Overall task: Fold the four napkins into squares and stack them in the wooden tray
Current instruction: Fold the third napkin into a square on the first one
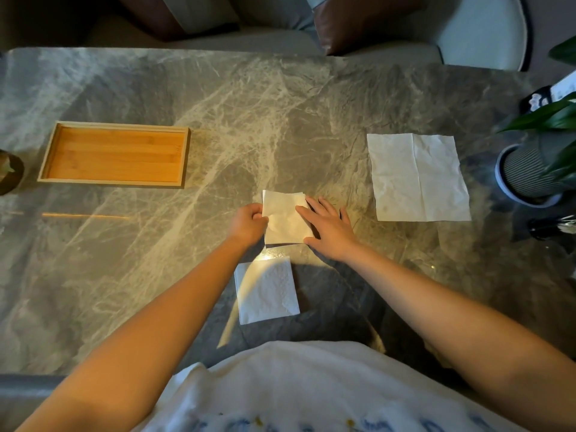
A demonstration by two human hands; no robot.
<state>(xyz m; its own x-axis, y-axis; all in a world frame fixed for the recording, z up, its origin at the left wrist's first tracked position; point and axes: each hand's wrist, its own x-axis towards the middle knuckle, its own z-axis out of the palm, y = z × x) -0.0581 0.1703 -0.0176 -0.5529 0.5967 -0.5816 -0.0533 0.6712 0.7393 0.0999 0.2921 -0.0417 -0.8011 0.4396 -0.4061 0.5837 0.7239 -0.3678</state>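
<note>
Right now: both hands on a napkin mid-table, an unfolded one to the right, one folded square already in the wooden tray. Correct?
One error. Head view: the wooden tray is empty; the folded square lies on the table, nearest the person. The rest stands: left hand and right hand on a napkin mid-table, unfolded napkin to the right.

My one view, head-worn wide-angle camera, facing forward and steeply down over the surface, left hand and right hand near mid-frame, shirt at the bottom edge, chair beyond the far side.
</note>
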